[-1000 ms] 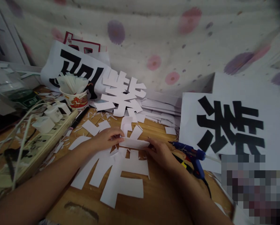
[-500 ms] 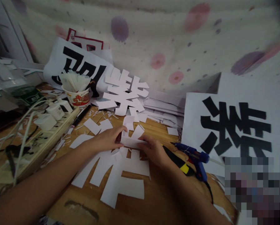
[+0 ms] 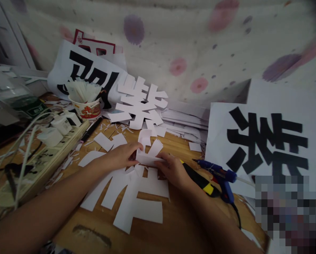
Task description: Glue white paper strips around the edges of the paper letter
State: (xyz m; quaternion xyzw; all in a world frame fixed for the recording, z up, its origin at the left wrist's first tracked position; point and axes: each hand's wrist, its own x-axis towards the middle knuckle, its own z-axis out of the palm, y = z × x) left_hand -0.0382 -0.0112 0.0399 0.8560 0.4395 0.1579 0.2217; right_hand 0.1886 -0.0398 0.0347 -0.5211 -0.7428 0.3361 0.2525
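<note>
A narrow white strip (image 3: 150,159) stands on edge above a large white cut-out character (image 3: 124,197) that lies on the wooden table. My left hand (image 3: 123,155) pinches the strip's left end between thumb and fingers. At its right end my right hand (image 3: 173,169) grips the same strip. Whether the strip's lower edge touches the cut-out is hard to see. Right of my right hand lie a black-and-yellow tool (image 3: 200,180), partly behind my wrist, and a blue glue gun (image 3: 217,171) with a glue stick in its back.
A power strip (image 3: 54,158) with plugs and cables lies on the left. Behind it stands a paper bowl (image 3: 86,109) full of glue sticks. Another white cut-out character (image 3: 142,102) leans at the back. A printed sheet (image 3: 266,141) stands right. Paper scraps litter the table (image 3: 184,225).
My hands keep the same grip on the strip, nearly still. The camera's view has shifted very slightly.
</note>
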